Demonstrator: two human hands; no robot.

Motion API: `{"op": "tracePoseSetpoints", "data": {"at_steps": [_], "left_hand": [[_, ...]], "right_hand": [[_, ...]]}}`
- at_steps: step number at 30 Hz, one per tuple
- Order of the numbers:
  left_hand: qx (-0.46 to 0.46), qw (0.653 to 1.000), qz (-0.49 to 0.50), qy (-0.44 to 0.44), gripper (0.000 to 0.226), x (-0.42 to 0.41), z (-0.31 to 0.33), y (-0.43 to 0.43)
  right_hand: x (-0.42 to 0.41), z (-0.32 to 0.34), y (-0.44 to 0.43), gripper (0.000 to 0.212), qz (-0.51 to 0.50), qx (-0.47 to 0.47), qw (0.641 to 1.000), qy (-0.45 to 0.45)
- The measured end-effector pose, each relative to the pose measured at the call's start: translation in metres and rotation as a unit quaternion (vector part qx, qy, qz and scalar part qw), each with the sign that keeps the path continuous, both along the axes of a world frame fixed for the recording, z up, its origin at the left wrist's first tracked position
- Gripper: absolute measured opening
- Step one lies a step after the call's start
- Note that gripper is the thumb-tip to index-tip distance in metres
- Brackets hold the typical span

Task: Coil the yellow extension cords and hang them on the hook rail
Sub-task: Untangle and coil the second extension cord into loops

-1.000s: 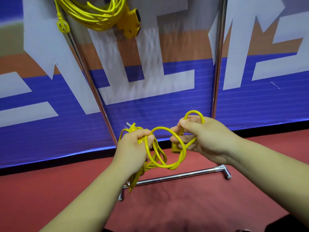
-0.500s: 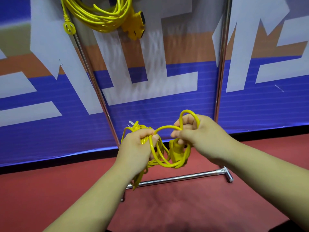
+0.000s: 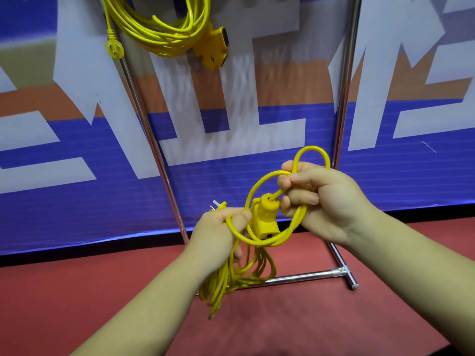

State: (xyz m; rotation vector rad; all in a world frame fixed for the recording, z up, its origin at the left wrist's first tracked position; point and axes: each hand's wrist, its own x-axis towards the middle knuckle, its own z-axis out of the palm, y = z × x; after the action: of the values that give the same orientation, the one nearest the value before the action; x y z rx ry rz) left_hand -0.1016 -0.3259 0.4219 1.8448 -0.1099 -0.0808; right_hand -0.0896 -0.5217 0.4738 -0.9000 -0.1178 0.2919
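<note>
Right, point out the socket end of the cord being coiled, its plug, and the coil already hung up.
socket end (image 3: 266,222), head view, the yellow block's side face.
plug (image 3: 221,204), head view, its yellow body above the left hand (image 3: 217,233) gripping the cord (image 3: 223,276).
hung coil (image 3: 164,46), head view, the loops' lower curve.

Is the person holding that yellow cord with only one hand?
No, the left hand grips the bundled yellow cord while the right hand holds a loop of it beside the socket end.
</note>
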Motion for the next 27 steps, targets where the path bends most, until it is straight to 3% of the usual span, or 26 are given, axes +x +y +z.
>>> {"op": "tracePoseSetpoints", "data": {"at_steps": [4,8,12,16,22,27], "left_hand": [[-0.077,0.995,-0.009,0.065,0.037,0.000,-0.001,0.000],[-0.144,0.986,-0.043,0.077,0.022,-0.002,0.002,-0.001],[-0.190,0.976,-0.090,0.064,0.035,-0.001,0.003,0.001],[-0.210,0.973,-0.070,0.066,0.044,0.003,-0.001,0.001],[-0.197,0.980,-0.032,0.000,0.029,0.002,-0.002,-0.011],[-0.160,0.984,0.021,-0.071,0.026,0.002,0.004,-0.016]], "right_hand": [[0.000,0.003,0.002,0.016,0.031,0.033,0.999,0.003],[0.000,0.005,0.000,0.016,0.039,0.061,0.997,0.018],[0.003,0.003,-0.004,0.011,0.037,0.093,0.994,0.040],[0.003,0.003,-0.005,0.011,0.010,0.102,0.993,0.055],[0.003,-0.001,0.001,0.010,-0.052,-0.029,0.998,-0.004],[0.003,-0.007,-0.005,0.021,-0.020,-0.093,0.995,0.003]]}}
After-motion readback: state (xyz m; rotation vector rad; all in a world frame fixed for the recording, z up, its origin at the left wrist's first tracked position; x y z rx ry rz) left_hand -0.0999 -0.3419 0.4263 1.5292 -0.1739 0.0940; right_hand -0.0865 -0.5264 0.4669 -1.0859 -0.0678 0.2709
